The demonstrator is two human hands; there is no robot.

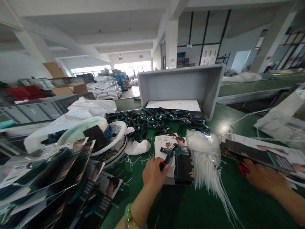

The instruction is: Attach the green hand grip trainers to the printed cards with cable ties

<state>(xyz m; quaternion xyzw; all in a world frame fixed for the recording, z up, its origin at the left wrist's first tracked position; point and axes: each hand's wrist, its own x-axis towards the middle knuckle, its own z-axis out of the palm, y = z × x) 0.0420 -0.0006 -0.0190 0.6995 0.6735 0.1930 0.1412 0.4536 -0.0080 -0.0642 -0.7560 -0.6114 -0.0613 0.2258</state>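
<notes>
Left grip [152, 173] pinching handle of dark tool [177, 159], tool lying on card stack [171, 181], centre of frame. Right grip [264, 178] touching red handle [243, 170], lower right, can't tell if closed. Tool's looking stiff, kinda hefty, maybe slick; handles seeming best hold.

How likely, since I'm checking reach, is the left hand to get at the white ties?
Probably yes: the ties lie beside the cards, loose ends uncovered, though the left hand holds a tool.
</notes>
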